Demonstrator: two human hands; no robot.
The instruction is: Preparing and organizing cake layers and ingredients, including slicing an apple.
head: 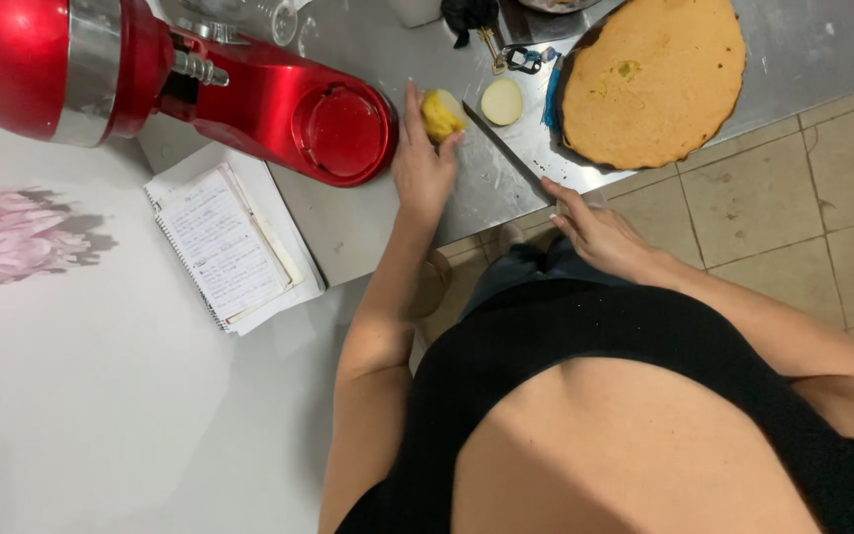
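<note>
My left hand [422, 163] rests on the steel counter [368, 222] and grips a yellow lemon piece [442, 114] between thumb and fingers. My right hand [595, 232] is at the counter's edge, holding the handle of a long knife [506, 148]. The blade lies flat on the counter and points toward the lemon piece. A second cut lemon half [502, 101] lies face up just beyond the blade.
A red stand mixer [249, 94] stands left of my left hand. An open spiral notebook [224, 247] lies near the counter's corner. A round flat golden cake [654, 79] sits at the right, keys [521, 57] beside it. Tiled floor [793, 198] shows beyond the edge.
</note>
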